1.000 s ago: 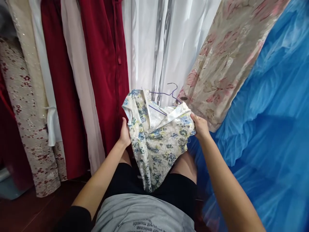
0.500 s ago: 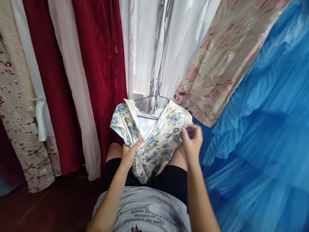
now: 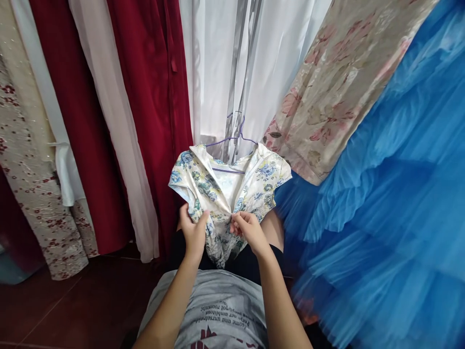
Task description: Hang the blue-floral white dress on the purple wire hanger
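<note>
Shifted in from three o'clock, the right hand (image 3: 250, 230) pinches the floral garment (image 3: 206, 186) dead ahead at twelve o'clock, left hand (image 3: 194, 233) holding its eight-o'clock side, apparently adjusting the neckline (image 3: 250, 174), the next tug calling for taut cloth.

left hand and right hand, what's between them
In the head view, the front of the cap-sleeved blue-floral garment lies between the left hand and the right hand.
</note>
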`<state>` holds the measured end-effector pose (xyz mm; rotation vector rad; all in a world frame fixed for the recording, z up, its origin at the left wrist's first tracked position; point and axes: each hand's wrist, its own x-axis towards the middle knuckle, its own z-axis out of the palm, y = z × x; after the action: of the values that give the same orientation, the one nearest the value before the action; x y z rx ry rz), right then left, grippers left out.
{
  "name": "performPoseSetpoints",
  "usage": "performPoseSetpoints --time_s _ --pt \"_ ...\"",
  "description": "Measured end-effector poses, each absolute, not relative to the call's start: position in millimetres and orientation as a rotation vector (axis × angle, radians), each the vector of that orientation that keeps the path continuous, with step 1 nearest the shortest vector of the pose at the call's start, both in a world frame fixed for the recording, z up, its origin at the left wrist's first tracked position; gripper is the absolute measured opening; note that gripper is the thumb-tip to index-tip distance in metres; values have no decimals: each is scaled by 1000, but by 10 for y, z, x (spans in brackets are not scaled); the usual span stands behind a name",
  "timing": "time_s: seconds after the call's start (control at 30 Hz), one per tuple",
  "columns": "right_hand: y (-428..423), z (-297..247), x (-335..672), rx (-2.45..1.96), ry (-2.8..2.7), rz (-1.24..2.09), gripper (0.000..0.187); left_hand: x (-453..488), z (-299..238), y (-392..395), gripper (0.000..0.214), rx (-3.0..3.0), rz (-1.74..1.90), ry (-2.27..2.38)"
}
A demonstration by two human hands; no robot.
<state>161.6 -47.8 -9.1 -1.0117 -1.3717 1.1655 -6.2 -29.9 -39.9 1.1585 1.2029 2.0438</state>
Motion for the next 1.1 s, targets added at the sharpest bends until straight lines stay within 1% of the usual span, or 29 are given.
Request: performPoseSetpoints --time_s 0.03,0.1,0.13,0.2,0.3,0.4,0.47,0.53,0.6,0.7,0.83,0.93,1.03,1.1 --pt "-501 -83 1656 -1025 -1331 1184 30 -64 -410 -312 51 1144 2172 1287" --pt "-538 -65 1715 -1040 -1277 1184 28 -26 -438 -339 44 1280 2265 1362" --pt "-552 -55 1733 -1037 -1276 1178 28 19 -457 -347 37 1431 2205 1327" --pt "-573 -35 1751 -1025 -1308 1172 30 157 -513 -344 22 1708 1967 1168" --pt "-593 -12 1754 -1041 -1363 1178 30 396 -604 -297 13 1830 1676 1005" --pt "-606 19 1782 -1065 -1361 1183 28 522 -622 -273 8 1870 1569 1011" --pt "-599 63 1831 -1063 -1328 1171 29 517 -581 -289 1 1935 1556 1006" --pt "-555 142 1893 -1046 -1260 1157 29 465 -525 -308 10 2014 1517 968" --pt "-443 276 1936 -1005 -1192 1131 28 397 -487 -305 13 2083 1440 938" --pt "-123 593 1902 -893 -1108 1068 25 312 -508 -253 11 2100 1335 989" --pt "413 1104 1701 -799 -915 985 18 220 -688 -146 8 2092 1226 1111" --pt "633 1306 1573 -760 -819 931 17 112 -774 -22 9 2113 1081 1136" --pt "620 1239 1537 -701 -844 922 16 -13 -556 158 10 2124 889 1034" --pt "541 1112 1550 -709 -872 926 17 -62 -186 282 7 2149 929 966"
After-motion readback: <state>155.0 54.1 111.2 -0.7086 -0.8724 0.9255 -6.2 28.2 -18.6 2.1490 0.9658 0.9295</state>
